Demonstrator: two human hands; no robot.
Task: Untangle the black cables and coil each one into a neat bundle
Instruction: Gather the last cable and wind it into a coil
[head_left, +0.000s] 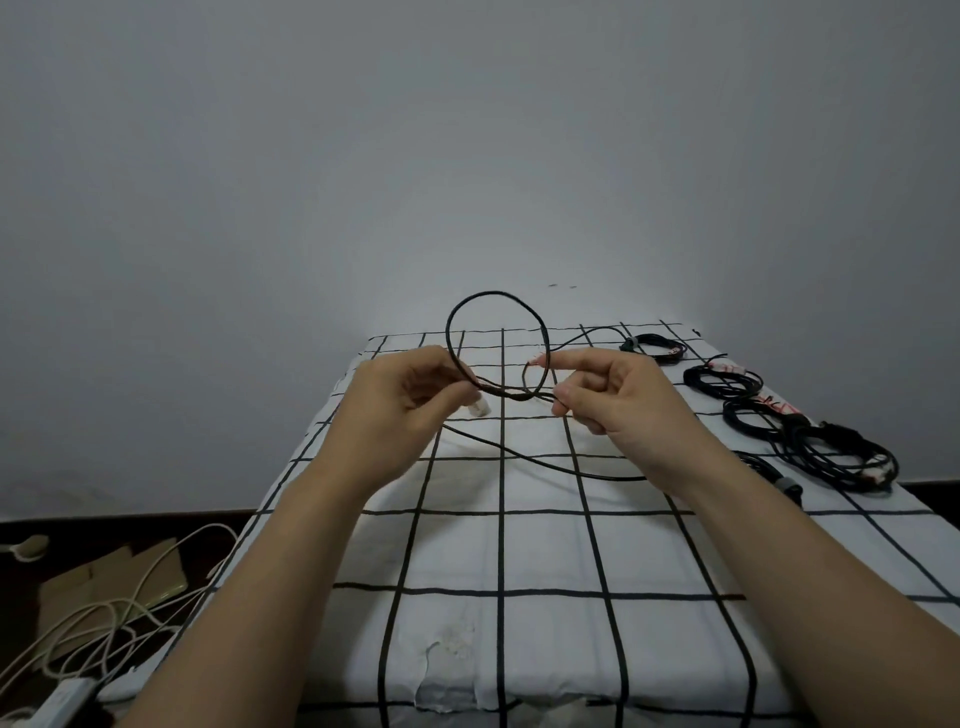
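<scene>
Black cable (493, 295) is held in the air over the table (519, 545), its first turn standing as a round loop toward 12 o'clock from the hands. The slack trails down onto the checked cloth toward 5 o'clock and passes under the right wrist.

The step in hand looks like coiling, with one turn made and more length left to gather. To do it well, each new turn should match the first in size and lie flat beside it, all gathered at one point. The slack should be fed with a slight roll so that no twist builds up. The trailing strand needs a free run across the cloth.

The left hand (400, 400) is at 9 o'clock of the loop's base, palm turned inward. Its fingers are curled and pinch the cable just above a white connector (480, 408). The right hand (618, 395) is at 3 o'clock, with its index finger stretched out so the tip meets the loop's right side. Its thumb and curled fingers appear to close on the strand at the base. Both forearms reach forward, wrists raised.

Coiled bundles (831, 447) lie along the table's edge at 3 o'clock.
</scene>
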